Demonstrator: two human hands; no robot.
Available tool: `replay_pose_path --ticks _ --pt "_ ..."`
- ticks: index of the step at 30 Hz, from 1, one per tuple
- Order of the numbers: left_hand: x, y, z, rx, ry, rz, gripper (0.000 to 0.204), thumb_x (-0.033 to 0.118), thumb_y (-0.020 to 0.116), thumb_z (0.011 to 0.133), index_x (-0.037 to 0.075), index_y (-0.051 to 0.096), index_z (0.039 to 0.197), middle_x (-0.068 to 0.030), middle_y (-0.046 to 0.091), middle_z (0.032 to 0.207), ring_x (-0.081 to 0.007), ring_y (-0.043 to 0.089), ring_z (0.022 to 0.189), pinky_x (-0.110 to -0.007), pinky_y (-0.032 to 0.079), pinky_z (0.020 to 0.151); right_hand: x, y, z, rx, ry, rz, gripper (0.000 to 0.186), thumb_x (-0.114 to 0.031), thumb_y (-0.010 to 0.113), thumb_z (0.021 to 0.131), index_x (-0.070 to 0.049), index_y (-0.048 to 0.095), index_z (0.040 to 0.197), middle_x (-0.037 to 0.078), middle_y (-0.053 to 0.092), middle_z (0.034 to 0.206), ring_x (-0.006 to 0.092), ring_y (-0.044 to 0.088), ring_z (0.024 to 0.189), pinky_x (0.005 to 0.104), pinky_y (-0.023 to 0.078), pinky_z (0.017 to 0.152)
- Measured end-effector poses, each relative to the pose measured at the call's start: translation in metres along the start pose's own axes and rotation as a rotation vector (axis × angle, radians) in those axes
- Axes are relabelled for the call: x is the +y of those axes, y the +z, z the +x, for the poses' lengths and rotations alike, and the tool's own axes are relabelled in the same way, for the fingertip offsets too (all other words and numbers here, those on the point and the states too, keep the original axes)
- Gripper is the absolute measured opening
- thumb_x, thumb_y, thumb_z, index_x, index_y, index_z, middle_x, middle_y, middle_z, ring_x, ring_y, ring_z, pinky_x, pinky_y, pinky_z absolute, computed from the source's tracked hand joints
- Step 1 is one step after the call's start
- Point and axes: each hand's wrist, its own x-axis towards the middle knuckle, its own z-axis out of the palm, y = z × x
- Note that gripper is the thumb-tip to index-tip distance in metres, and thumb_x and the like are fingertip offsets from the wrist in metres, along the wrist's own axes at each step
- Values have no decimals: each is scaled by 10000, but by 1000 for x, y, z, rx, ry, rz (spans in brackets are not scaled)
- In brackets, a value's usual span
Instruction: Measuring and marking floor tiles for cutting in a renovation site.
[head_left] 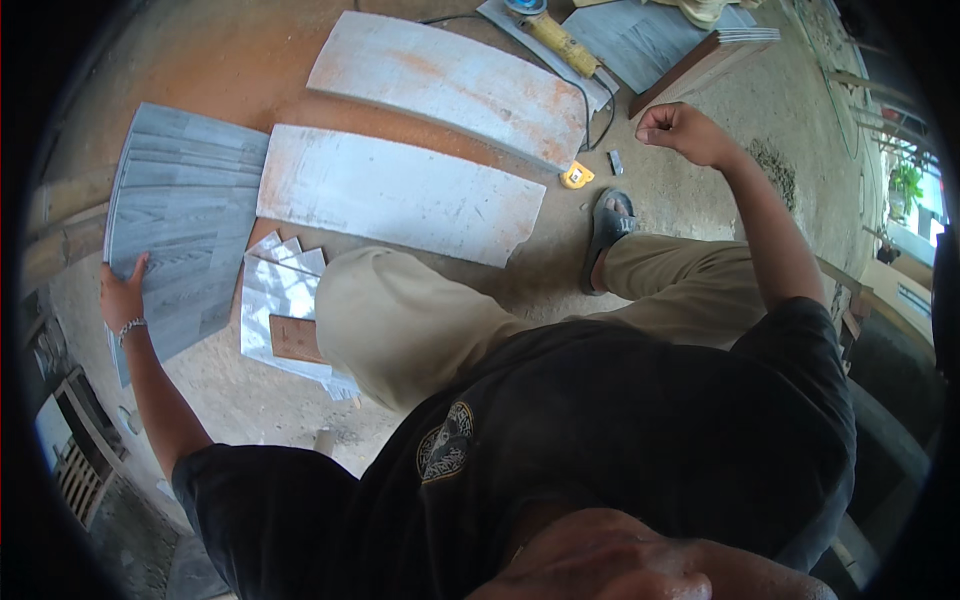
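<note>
Rough concrete floor (420, 20) covered in dust, orange toward the upper left; daylight and a green plant (906, 184) at the far right. A fanned stack of grey wood-grain planks (185, 215) lies at the person's left. The left hand (123, 292) (chain bracelet (131, 326) on that wrist) is at its outer edge, thumb side on the top face; the other fingers are mostly hidden, can't tell how tightly they close. The right hand (685, 133) is raised at the other side, fingers curled in narrow, thumb close to the fingertips. Nearest it: an upright-edged stack of brown-sided boards (690, 68).

Between the hands, two long pale slabs (400, 190), stained orange, lie roughly parallel. A yellow tape measure (577, 176) sits just beside the farther slab's right end, with a small grey block (615, 161) near it. Farther up, a yellow-bodied power tool with a blue head (560, 45) and a black cord (588, 115). By the bent left knee: glossy whitish tiles (262, 290), brown rectangular piece (293, 338) on top. Dark sandal (604, 235) on the right foot.
</note>
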Motion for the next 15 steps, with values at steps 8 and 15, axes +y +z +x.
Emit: replay_pose_path --ticks 8,15 --pt "41 -46 -2 -111 -110 132 916 712 712 762 31 509 1339 -227 698 1140 -388 695 1031 -486 557 869 80 -155 -56 520 377 -182 326 -367 716 893 -46 682 938 67 692 836 155 644 768 335 513 677" --pt "140 -104 -37 -133 -227 422 662 526 684 887 162 480 1402 -118 671 1235 -287 641 1163 -485 525 908 52 -155 9 562 -170 -687 653 -487 824 776 6 667 1176 180 715 976 295 704 937 408 543 859"
